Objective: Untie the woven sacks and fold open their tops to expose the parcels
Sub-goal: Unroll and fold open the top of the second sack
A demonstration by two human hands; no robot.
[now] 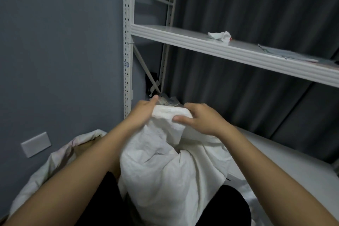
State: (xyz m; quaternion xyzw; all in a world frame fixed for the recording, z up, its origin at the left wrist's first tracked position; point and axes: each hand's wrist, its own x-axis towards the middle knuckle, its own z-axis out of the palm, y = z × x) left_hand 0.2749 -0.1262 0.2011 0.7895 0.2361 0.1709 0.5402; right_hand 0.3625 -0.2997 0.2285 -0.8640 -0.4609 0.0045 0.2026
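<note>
Against a blue-grey wall (60, 51) at nine o'clock and a dark pleated curtain (247, 5) at one o'clock stands a white metal rack, its slotted upright (127, 42) rising at twelve o'clock. From that post, one shelf board (229, 50) slants down toward three o'clock; on it lie a crumpled white tissue (220, 36) and, further toward three o'clock, some flat papers (286, 54). A pale wall plate (36, 144) sits low on the wall at eight o'clock. A lower white surface (297, 161) lies at four o'clock.

At the centre of the head view, a white woven sack (170, 167) stands upright between the person's dark-clad legs, its top gathered into a bunched neck. The left hand (145, 110) clutches that neck from the eleven o'clock side, thumb raised. The right hand (200, 117) grasps the same bunch from the one o'clock side, thumb pressed on the fabric. A second sack (60, 156) lies at seven o'clock, partly behind the left forearm, with something tan showing at its mouth. Small items beyond the hands are too blurred to tell.
</note>
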